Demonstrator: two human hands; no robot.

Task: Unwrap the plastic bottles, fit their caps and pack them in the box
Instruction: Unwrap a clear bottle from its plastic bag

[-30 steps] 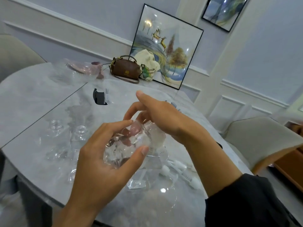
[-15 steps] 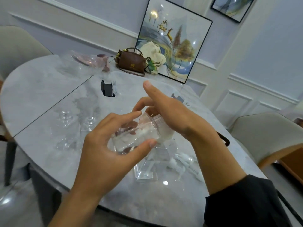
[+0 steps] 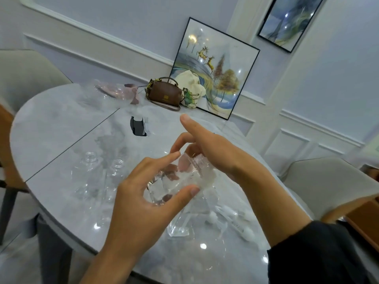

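Head view: we note left hand grasping bottle; right hand at its wrap, hold unclear. Risk, we judge: slick bottle slips if wrap tears free.

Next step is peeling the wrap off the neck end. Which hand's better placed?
Right. The right hand sits at the neck of the bottle, where the wrap bunches; the left hand grips the body and steadies it.
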